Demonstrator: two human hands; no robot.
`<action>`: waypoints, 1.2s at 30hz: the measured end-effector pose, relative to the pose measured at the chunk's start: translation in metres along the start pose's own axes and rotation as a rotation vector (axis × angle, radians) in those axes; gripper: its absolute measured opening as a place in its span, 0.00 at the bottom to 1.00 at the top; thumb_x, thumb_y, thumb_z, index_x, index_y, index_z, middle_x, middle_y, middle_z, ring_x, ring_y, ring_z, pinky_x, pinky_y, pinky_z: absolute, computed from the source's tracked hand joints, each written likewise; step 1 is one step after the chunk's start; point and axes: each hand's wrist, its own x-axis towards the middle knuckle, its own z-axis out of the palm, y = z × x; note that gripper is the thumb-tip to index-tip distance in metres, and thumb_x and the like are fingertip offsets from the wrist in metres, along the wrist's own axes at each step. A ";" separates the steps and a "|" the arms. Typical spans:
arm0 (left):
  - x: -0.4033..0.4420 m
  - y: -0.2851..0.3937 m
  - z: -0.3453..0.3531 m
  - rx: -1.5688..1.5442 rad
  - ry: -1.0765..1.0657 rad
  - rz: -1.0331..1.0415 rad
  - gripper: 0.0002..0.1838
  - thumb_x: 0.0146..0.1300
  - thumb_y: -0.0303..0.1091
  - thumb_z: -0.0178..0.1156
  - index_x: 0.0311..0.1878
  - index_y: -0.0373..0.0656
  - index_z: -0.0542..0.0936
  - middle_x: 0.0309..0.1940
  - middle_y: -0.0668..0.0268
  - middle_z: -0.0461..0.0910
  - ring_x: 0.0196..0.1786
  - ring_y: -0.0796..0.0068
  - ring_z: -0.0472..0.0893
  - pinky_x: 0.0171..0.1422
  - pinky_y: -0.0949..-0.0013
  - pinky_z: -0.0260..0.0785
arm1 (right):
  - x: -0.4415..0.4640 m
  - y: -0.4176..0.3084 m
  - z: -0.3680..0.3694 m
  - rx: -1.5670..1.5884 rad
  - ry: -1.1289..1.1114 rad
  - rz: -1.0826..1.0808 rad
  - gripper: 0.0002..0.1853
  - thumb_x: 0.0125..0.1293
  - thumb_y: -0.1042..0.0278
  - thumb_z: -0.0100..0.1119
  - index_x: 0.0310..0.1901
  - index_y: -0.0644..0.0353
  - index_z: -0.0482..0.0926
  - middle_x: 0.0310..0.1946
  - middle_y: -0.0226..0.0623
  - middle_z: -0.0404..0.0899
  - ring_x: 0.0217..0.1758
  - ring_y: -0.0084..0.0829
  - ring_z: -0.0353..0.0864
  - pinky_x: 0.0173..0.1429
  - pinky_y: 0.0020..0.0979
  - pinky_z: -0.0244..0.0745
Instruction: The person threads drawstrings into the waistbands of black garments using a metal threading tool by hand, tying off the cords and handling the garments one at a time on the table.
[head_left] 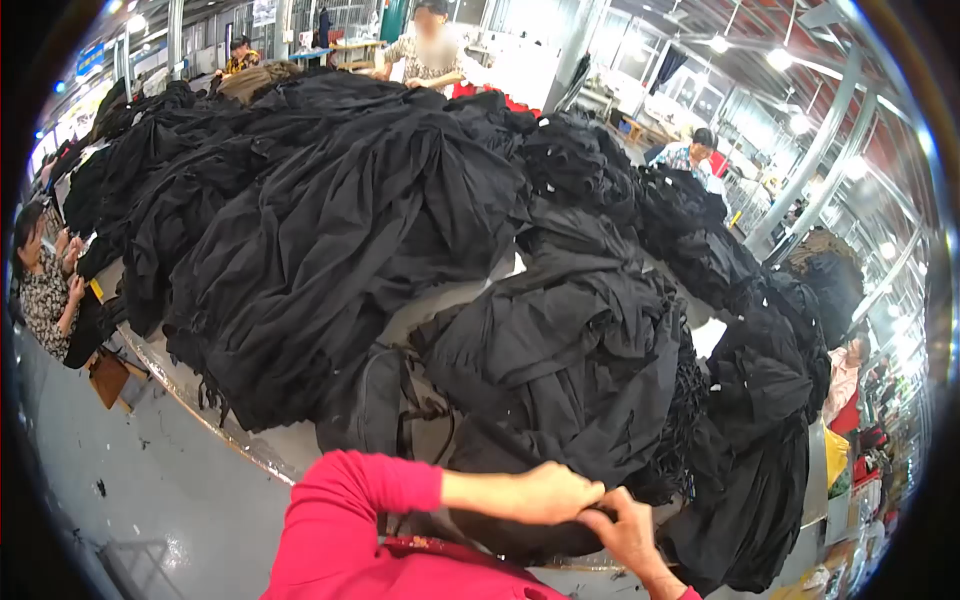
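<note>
Close in front of my body, my left hand is closed, its fingers curled over the near edge of a black cloth piece. Against its fingertips my right hand is closed too, with the thumb pointing towards the left hand. A bit of dark cloth shows between the two hands; the rest of it is hidden by the fingers. Behind the hands this crumpled black cloth spreads over the table, with fringe-like strips along its right side. A black strap or cord lies to its left.
Large heaps of black cloth cover much of the grey table, with another pile at the right. One person sits at the left edge, another stands across the table, and others are farther off. Metal posts rise at the right.
</note>
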 end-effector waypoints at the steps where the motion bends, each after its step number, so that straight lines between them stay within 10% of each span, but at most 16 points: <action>1: -0.005 0.004 -0.035 0.017 -0.098 -0.025 0.11 0.56 0.38 0.54 0.33 0.40 0.72 0.26 0.58 0.78 0.31 0.56 0.79 0.30 0.59 0.70 | -0.002 -0.004 -0.012 -0.083 0.047 0.048 0.13 0.45 0.71 0.69 0.23 0.65 0.71 0.19 0.40 0.75 0.18 0.28 0.73 0.24 0.27 0.67; 8: -0.024 -0.004 -0.014 -0.092 0.242 0.122 0.12 0.51 0.36 0.61 0.21 0.38 0.72 0.17 0.58 0.73 0.26 0.55 0.77 0.26 0.58 0.65 | -0.008 -0.011 0.000 -0.222 0.116 -0.255 0.17 0.46 0.68 0.70 0.31 0.63 0.69 0.23 0.40 0.70 0.23 0.38 0.69 0.27 0.31 0.65; 11: -0.031 0.007 -0.003 -0.104 0.259 -0.023 0.13 0.52 0.38 0.60 0.21 0.40 0.73 0.18 0.59 0.75 0.26 0.57 0.78 0.27 0.58 0.67 | -0.005 -0.008 0.006 -0.172 0.022 -0.029 0.25 0.36 0.58 0.74 0.32 0.62 0.71 0.24 0.38 0.71 0.28 0.38 0.73 0.34 0.34 0.68; 13: -0.042 0.007 -0.003 -0.026 0.224 -0.083 0.14 0.53 0.41 0.58 0.22 0.41 0.73 0.19 0.59 0.76 0.25 0.58 0.78 0.27 0.60 0.68 | 0.004 0.019 0.000 -0.315 -0.071 -0.335 0.26 0.33 0.59 0.74 0.33 0.62 0.73 0.23 0.38 0.71 0.27 0.37 0.73 0.37 0.34 0.71; 17: -0.071 -0.011 -0.019 0.043 0.302 -0.040 0.16 0.57 0.45 0.55 0.21 0.43 0.72 0.17 0.61 0.75 0.23 0.61 0.78 0.23 0.63 0.68 | 0.023 0.098 -0.061 -0.625 -0.030 -0.429 0.08 0.36 0.82 0.55 0.21 0.61 0.68 0.17 0.34 0.69 0.24 0.37 0.73 0.63 0.46 0.59; 20: -0.078 -0.025 -0.028 0.096 0.347 -0.095 0.15 0.56 0.42 0.58 0.21 0.44 0.69 0.15 0.62 0.70 0.20 0.61 0.74 0.22 0.64 0.64 | 0.048 0.100 -0.054 -0.571 0.018 -0.281 0.19 0.31 0.88 0.52 0.31 0.60 0.72 0.25 0.29 0.73 0.34 0.27 0.76 0.68 0.43 0.47; 25: -0.103 -0.025 -0.055 0.111 0.305 -0.179 0.16 0.54 0.34 0.61 0.20 0.39 0.66 0.15 0.60 0.65 0.18 0.59 0.69 0.21 0.64 0.59 | 0.065 0.077 -0.056 -0.546 -0.091 -0.372 0.20 0.36 0.71 0.68 0.35 0.60 0.73 0.27 0.29 0.75 0.35 0.28 0.76 0.67 0.43 0.48; 30: -0.110 -0.024 -0.073 0.119 0.239 -0.184 0.15 0.53 0.32 0.61 0.20 0.38 0.65 0.15 0.60 0.64 0.18 0.60 0.67 0.21 0.65 0.58 | 0.070 0.045 -0.058 -0.254 -0.342 -0.135 0.32 0.39 0.41 0.63 0.39 0.60 0.76 0.34 0.33 0.79 0.46 0.36 0.74 0.63 0.40 0.54; 33: -0.092 -0.027 -0.060 0.061 0.277 -0.199 0.15 0.54 0.33 0.61 0.21 0.38 0.66 0.16 0.59 0.64 0.19 0.57 0.68 0.23 0.63 0.59 | 0.063 0.007 -0.031 -0.221 -0.305 -0.292 0.30 0.37 0.44 0.66 0.38 0.59 0.76 0.36 0.34 0.78 0.46 0.35 0.73 0.60 0.35 0.57; 36: -0.064 -0.026 -0.065 -0.200 -0.016 -0.325 0.14 0.60 0.38 0.54 0.28 0.35 0.72 0.21 0.57 0.71 0.24 0.58 0.71 0.28 0.66 0.63 | 0.051 0.004 0.003 -0.177 -0.215 -0.355 0.10 0.49 0.67 0.62 0.27 0.64 0.73 0.22 0.36 0.69 0.29 0.34 0.69 0.37 0.33 0.65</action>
